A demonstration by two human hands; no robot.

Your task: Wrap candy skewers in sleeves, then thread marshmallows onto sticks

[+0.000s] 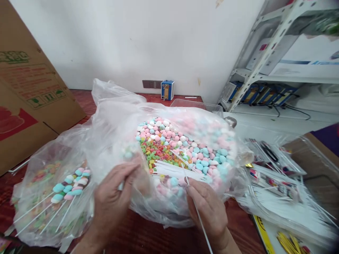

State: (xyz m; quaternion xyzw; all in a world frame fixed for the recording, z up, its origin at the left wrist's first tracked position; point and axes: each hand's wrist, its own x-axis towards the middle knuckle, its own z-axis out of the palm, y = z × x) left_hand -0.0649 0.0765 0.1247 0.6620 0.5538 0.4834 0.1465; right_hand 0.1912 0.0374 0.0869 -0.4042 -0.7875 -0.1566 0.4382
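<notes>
A big clear plastic bag (113,120) in front of me holds pink, blue and white marshmallow candies (201,148) and coloured ring cereal (156,151), with loose white sticks (174,171) lying on top. My right hand (209,208) pinches one white stick (197,211) at the bag's near edge. My left hand (113,197) has its fingers closed on a small pale candy against the plastic. Finished skewers (70,185) of candies lie in a second bag on the left.
A large cardboard box (29,88) leans at the left. Clear bags of white sticks and wrappers (278,183) lie at the right. A clear tub (196,105) and a small blue box (167,90) stand behind. Metal shelving (270,60) rises at the right.
</notes>
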